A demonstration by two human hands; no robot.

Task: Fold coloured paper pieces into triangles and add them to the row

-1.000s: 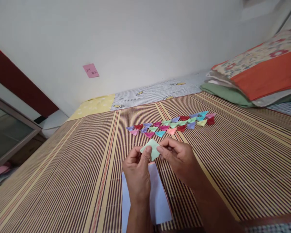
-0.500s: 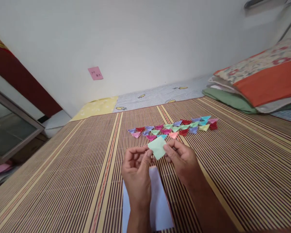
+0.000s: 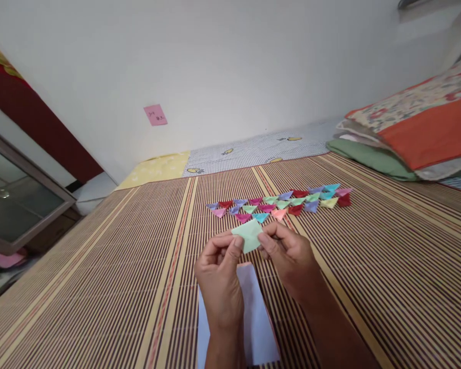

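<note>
Both my hands hold one small light green folded paper (image 3: pixel 248 236) above a striped bamboo mat (image 3: pixel 119 266). My left hand (image 3: pixel 218 279) pinches its left edge with thumb and forefinger. My right hand (image 3: pixel 288 253) pinches its right edge. Just beyond the paper, several small folded paper triangles (image 3: pixel 280 201) in red, purple, pink, green and blue lie in two rows on the mat. Under my left wrist lies a stack of pale lilac paper sheets (image 3: pixel 253 318).
Folded bedding with an orange and floral cover (image 3: pixel 418 130) is stacked at the far right. A white wall (image 3: pixel 230 66) with a pink note (image 3: pixel 155 115) runs behind the mat. A glass-fronted cabinet (image 3: pixel 15 200) stands at the left.
The green paper has been turned slightly between my fingers and both hands have shifted a little to the right. The view has drifted, so the triangles appear further right.
</note>
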